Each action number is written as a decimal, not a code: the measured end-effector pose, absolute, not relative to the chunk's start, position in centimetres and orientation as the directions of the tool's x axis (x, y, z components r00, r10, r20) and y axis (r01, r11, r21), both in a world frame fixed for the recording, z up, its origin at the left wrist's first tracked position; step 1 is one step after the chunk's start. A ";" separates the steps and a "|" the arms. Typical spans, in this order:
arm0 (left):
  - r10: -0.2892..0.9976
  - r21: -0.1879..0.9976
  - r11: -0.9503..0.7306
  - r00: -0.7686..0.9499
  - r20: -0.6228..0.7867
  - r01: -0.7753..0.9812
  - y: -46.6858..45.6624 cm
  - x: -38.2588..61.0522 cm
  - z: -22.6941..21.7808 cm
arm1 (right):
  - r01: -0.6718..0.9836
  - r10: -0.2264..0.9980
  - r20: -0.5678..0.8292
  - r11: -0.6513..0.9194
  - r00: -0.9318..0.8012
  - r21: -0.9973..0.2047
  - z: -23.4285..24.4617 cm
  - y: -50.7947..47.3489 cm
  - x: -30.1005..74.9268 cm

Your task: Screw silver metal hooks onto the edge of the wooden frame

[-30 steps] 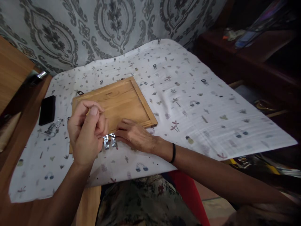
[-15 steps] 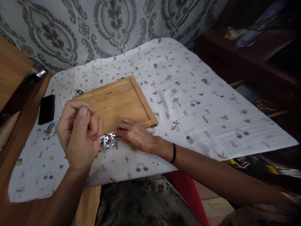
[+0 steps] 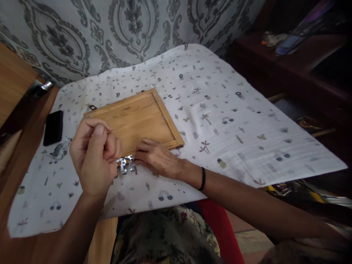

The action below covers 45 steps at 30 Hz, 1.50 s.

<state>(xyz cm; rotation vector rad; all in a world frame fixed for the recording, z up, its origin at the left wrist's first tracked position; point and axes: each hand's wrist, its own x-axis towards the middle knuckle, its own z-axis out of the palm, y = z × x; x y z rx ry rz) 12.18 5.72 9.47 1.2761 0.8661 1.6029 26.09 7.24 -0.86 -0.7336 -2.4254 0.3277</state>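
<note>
Head view: white printed cloth [image 3: 242,117] lies spread before a grey patterned backdrop [image 3: 132,33]. The wooden panel [image 3: 137,124] lies on it in front of you, metal clips [image 3: 123,167] at its near edge. Your left hand [image 3: 95,157] is curled closed, thumb to forefinger; contents cannot be told. Your right hand [image 3: 158,157] bends over the near edge beside the clips; its grip is hidden.

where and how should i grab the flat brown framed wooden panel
Probably by the right border of the flat brown wooden panel, coming from its right: that straight edge is uncovered, whereas the right hand overlaps the near edge and the left hand hides the near left corner.
</note>
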 end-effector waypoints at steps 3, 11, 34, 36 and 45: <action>0.929 0.902 -0.369 -0.080 0.361 -0.224 5.9 12.1 9.4 | 0.433 0.573 0.452 0.817 -0.683 -0.381 -0.9 7.3 26.1; 0.940 0.913 -0.342 -0.092 0.330 -0.222 5.8 11.9 9.5 | 0.437 0.575 0.447 0.816 -0.685 -0.380 -0.9 7.2 26.1; 0.967 0.953 -0.227 0.069 0.245 -0.201 6.5 11.6 9.5 | 0.437 0.559 0.466 0.828 -0.686 -0.351 -1.1 7.3 26.0; 0.959 0.951 -0.213 0.136 0.247 -0.223 6.7 11.4 9.4 | 0.439 0.563 0.465 0.825 -0.683 -0.355 -1.0 7.4 26.0; 0.776 0.967 -0.080 0.593 0.213 -0.243 7.0 10.1 9.3 | 0.440 0.553 0.471 0.832 -0.687 -0.337 -1.0 7.3 26.2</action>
